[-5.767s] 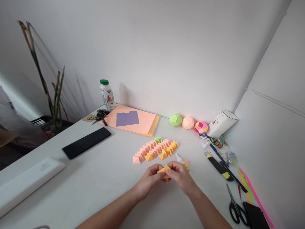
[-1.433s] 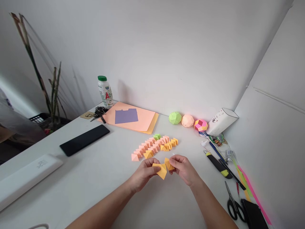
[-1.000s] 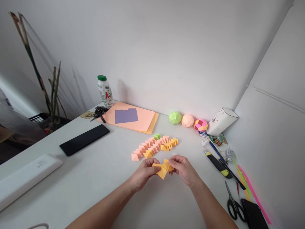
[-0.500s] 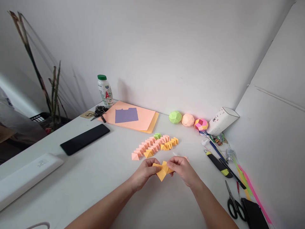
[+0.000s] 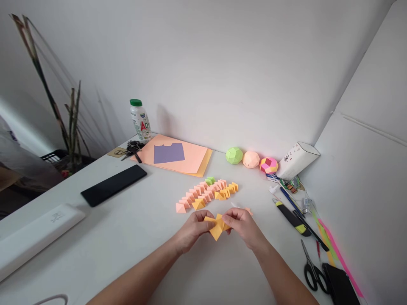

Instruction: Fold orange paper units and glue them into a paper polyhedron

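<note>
Between my two hands is a folded piece of orange paper (image 5: pixel 216 232), its pointed corner hanging downward. My left hand (image 5: pixel 196 225) pinches its left side between thumb and fingers. On the opposite side my right hand (image 5: pixel 239 221) is closed on the paper, thumb on top near the upper corner. Just beyond my hands stand rows of small folded paper pieces: pink ones (image 5: pixel 190 197), orange ones (image 5: pixel 199 204) and green ones (image 5: pixel 210 181). A small pink paper piece (image 5: pixel 249 210) lies partly hidden behind my right hand.
Along the wall sit three faceted paper balls, green (image 5: pixel 234 155), pink (image 5: pixel 251 159) and multicoloured (image 5: pixel 269 165). Scissors (image 5: pixel 313 271), a utility knife (image 5: pixel 291 217) and a phone (image 5: pixel 340 284) lie right. Leftward are paper sheets (image 5: pixel 193 156), a bottle (image 5: pixel 140 123) and a black slab (image 5: pixel 113 185).
Almost nothing differs. Both hands keep their hold on the orange paper, whose left and upper folds have shifted very slightly.
</note>
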Demonstrator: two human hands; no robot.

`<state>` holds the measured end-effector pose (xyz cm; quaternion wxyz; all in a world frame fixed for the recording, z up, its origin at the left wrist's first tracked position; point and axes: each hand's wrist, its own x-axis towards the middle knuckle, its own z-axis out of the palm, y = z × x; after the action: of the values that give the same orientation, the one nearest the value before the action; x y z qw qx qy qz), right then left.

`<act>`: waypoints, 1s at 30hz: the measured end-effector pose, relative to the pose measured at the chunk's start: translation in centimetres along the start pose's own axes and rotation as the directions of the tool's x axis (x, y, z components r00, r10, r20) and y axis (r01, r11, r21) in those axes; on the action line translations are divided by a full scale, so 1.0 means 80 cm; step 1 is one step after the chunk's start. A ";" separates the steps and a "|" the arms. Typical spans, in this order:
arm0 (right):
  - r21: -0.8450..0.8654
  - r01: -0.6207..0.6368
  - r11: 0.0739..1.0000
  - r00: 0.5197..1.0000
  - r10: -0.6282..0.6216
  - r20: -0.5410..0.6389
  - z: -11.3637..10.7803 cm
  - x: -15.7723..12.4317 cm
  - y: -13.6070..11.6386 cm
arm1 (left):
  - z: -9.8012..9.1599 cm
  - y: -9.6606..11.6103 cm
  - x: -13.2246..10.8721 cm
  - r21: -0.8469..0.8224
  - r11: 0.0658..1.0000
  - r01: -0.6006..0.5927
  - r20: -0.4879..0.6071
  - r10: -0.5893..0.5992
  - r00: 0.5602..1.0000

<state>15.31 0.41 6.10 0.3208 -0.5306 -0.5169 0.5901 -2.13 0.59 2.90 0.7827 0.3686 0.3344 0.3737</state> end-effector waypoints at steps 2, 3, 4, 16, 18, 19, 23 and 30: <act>0.005 -0.001 1.000 1.000 0.001 0.003 0.000 0.000 0.001 | 0.000 -0.001 0.000 0.001 1.000 0.004 0.004 -0.004 1.000; 0.006 -0.001 1.000 1.000 0.001 0.004 0.000 0.000 0.002 | 0.000 -0.001 0.001 0.001 1.000 0.006 0.008 -0.006 1.000; 0.008 0.000 1.000 1.000 0.000 0.005 0.000 0.000 0.002 | -0.001 -0.001 0.001 0.002 1.000 0.006 0.011 -0.006 1.000; 0.102 -0.059 0.993 0.993 0.049 0.105 -0.002 0.002 0.001 | -0.001 0.001 -0.001 0.003 1.000 -0.024 0.049 0.024 0.999; 0.111 -0.076 0.991 0.989 0.060 0.137 -0.002 0.002 0.002 | 0.001 0.003 -0.002 -0.010 1.000 -0.026 0.095 0.026 0.995; 0.115 -0.080 0.990 0.987 0.063 0.147 -0.002 0.002 0.002 | 0.003 0.005 -0.003 -0.018 1.000 -0.026 0.118 0.027 0.993; 0.117 -0.058 0.991 0.989 0.041 0.140 0.001 0.001 0.003 | 0.005 0.006 -0.002 -0.069 0.997 -0.024 0.143 0.033 0.989; 0.095 0.139 0.986 0.990 -0.142 0.026 0.012 -0.001 0.001 | 0.004 -0.005 0.004 -0.402 0.913 0.067 0.098 -0.030 0.995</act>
<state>14.38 0.08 5.94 0.3775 -0.4677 -0.5302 0.5981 -1.57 0.57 2.69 0.8653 0.2068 0.2236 0.3981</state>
